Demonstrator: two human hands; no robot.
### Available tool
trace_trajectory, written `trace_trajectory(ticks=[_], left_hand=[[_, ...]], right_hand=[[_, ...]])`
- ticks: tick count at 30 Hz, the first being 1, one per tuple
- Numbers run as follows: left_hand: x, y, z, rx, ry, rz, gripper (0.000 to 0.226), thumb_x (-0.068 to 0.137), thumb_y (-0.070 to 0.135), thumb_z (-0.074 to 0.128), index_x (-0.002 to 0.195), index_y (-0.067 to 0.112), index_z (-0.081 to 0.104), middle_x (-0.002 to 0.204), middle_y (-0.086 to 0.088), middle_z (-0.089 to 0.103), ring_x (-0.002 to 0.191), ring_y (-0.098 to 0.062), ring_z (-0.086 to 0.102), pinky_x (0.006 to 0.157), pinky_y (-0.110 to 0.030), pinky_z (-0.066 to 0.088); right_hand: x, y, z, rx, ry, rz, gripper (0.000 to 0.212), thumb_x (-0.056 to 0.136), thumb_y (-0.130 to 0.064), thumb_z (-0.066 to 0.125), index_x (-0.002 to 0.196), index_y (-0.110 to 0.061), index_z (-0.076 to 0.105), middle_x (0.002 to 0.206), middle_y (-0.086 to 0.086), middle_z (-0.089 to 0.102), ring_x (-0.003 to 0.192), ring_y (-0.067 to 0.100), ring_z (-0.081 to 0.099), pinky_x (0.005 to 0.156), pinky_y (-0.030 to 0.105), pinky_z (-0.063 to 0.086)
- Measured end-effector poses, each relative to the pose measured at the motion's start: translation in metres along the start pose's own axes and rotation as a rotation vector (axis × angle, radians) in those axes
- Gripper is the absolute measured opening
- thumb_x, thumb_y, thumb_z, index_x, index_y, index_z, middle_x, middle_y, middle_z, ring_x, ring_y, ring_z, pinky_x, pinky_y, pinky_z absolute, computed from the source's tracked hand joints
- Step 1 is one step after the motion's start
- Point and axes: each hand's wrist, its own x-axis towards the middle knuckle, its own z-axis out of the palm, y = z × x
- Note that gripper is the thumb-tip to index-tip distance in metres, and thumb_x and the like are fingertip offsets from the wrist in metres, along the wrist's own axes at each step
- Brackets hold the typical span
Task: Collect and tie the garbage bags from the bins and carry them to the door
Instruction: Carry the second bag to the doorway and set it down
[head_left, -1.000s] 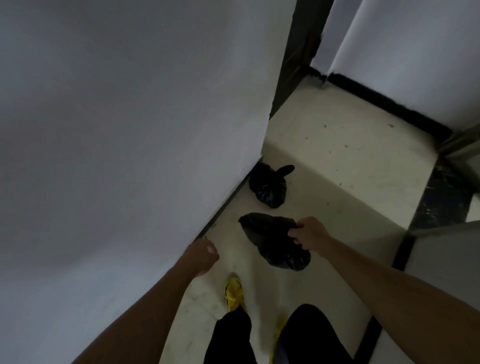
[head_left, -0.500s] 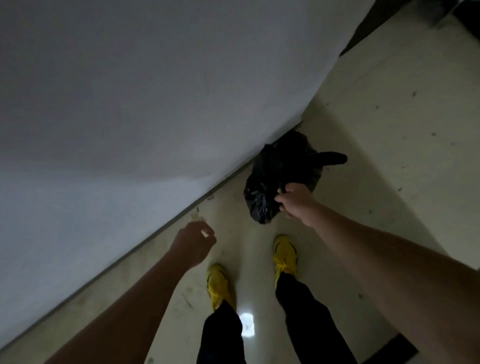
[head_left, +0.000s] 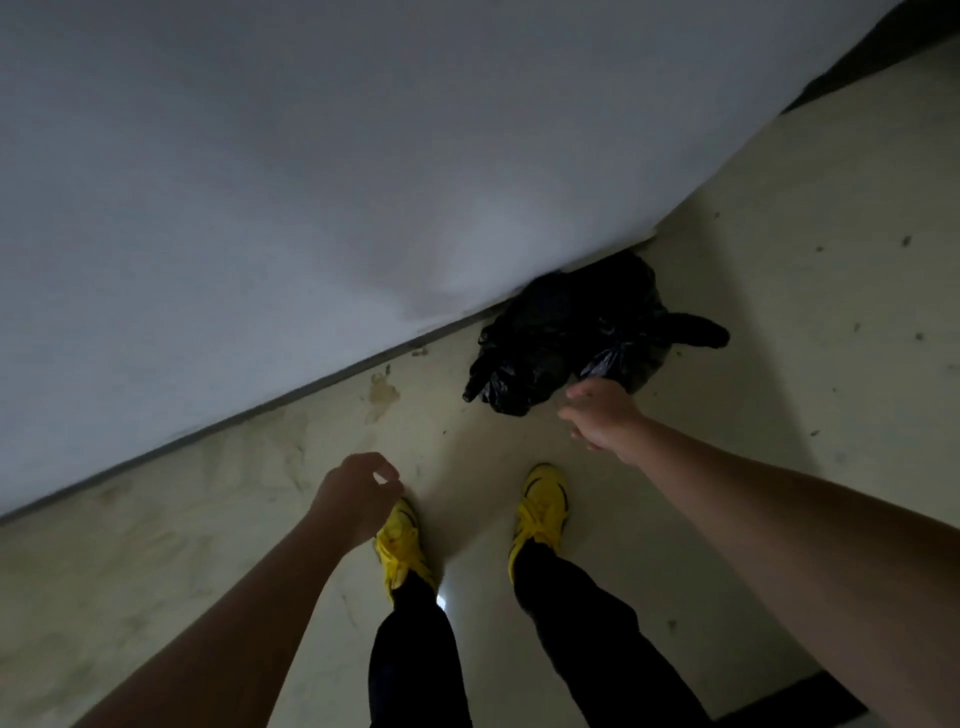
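Two tied black garbage bags lie in one dark heap (head_left: 566, 332) on the floor against the foot of the white wall. A knotted tail (head_left: 696, 332) sticks out to the right. My right hand (head_left: 602, 415) hovers at the heap's near edge with relaxed fingers and holds nothing; whether a fingertip touches the plastic I cannot tell. My left hand (head_left: 358, 493) hangs lower left over the floor, with loosely curled fingers and nothing in it.
The white wall (head_left: 311, 182) fills the upper left and meets the pale, stained floor (head_left: 779, 364) along a diagonal line. My yellow shoes (head_left: 540, 504) stand just short of the bags. A dark strip (head_left: 810, 696) edges the floor at lower right.
My right hand carried one bag up to the bag lying by the wall, set it down against it and let go. The view tilted down toward my feet.
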Motion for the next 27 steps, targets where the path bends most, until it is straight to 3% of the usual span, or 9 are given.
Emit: trace_trajectory(ticks=[3,6,8,10,13,17,22,24,27], left_hand=[[-0.049,0.004,-0.019,-0.091,0.032,0.015,0.014,0.086,0.017,0.061,0.077,0.026,0.060,0.089,-0.013,0.071,0.085,-0.031,0.069,0.072,-0.032,0.053],[-0.102,0.008,-0.045,-0.184,0.081,0.078,0.005,0.089,0.016,0.059,0.088,0.016,0.064,0.087,-0.012,0.069,0.078,-0.028,0.068,0.066,-0.030,0.050],[-0.138,0.006,-0.063,-0.255,0.125,0.109,0.010,0.090,0.013,0.057,0.095,0.010,0.064,0.086,-0.013,0.068,0.071,-0.024,0.065,0.062,-0.026,0.049],[-0.177,-0.007,-0.080,-0.331,0.171,0.117,0.013,0.091,0.012,0.056,0.099,0.006,0.064,0.085,-0.014,0.068,0.068,-0.022,0.063,0.056,-0.024,0.045],[-0.219,-0.039,-0.092,-0.384,0.195,0.113,0.016,0.091,0.012,0.057,0.102,0.004,0.065,0.087,-0.017,0.068,0.068,-0.022,0.062,0.053,-0.023,0.044],[-0.282,-0.114,-0.104,-0.431,0.245,0.101,0.017,0.091,0.011,0.057,0.104,0.003,0.064,0.087,-0.017,0.068,0.069,-0.022,0.063,0.052,-0.023,0.044],[-0.370,-0.251,-0.124,-0.454,0.345,0.028,0.013,0.091,0.014,0.058,0.101,0.007,0.064,0.087,-0.015,0.069,0.070,-0.022,0.065,0.052,-0.023,0.044],[-0.403,-0.308,-0.140,-0.470,0.407,-0.018,0.013,0.090,0.015,0.059,0.100,0.007,0.065,0.087,-0.015,0.069,0.068,-0.022,0.064,0.052,-0.022,0.043],[-0.453,-0.390,-0.168,-0.563,0.539,-0.097,0.012,0.088,0.012,0.062,0.096,0.004,0.066,0.081,-0.017,0.068,0.063,-0.025,0.060,0.049,-0.019,0.040]], right_hand=[[-0.050,-0.020,-0.015,-0.076,0.002,-0.048,0.041,0.089,-0.011,0.056,0.120,0.016,0.053,0.085,0.027,0.060,0.074,0.030,0.059,0.061,0.036,0.040],[-0.108,-0.044,-0.024,-0.159,0.006,-0.109,0.036,0.087,-0.012,0.055,0.113,0.014,0.059,0.101,0.034,0.065,0.072,0.031,0.060,0.062,0.032,0.040],[-0.149,-0.060,-0.026,-0.215,0.003,-0.167,0.035,0.086,-0.013,0.055,0.109,0.013,0.061,0.102,0.033,0.065,0.067,0.028,0.057,0.062,0.032,0.042],[-0.196,-0.075,-0.020,-0.273,0.008,-0.227,0.033,0.085,-0.015,0.056,0.107,0.008,0.064,0.100,0.028,0.068,0.076,0.034,0.067,0.071,0.038,0.053],[-0.249,-0.092,-0.007,-0.390,0.011,-0.298,0.026,0.088,-0.018,0.056,0.103,-0.003,0.069,0.099,0.018,0.071,0.090,0.030,0.068,0.084,0.041,0.056],[-0.316,-0.113,0.038,-0.638,0.002,-0.405,0.027,0.086,-0.021,0.053,0.100,-0.005,0.069,0.102,0.013,0.070,0.098,0.031,0.065,0.079,0.032,0.051],[-0.418,-0.160,0.136,-0.941,-0.094,-0.555,0.015,0.087,-0.022,0.050,0.074,-0.015,0.052,0.072,0.003,0.051,0.068,0.023,0.050,0.058,0.029,0.040],[-0.457,-0.187,0.183,-1.020,-0.097,-0.662,0.014,0.087,-0.021,0.051,0.086,-0.012,0.061,0.083,0.005,0.061,0.073,0.022,0.057,0.063,0.029,0.044],[-0.521,-0.231,0.252,-1.122,-0.106,-0.854,0.023,0.087,-0.023,0.055,0.106,-0.014,0.066,0.105,0.006,0.065,0.092,0.025,0.063,0.081,0.034,0.053]])
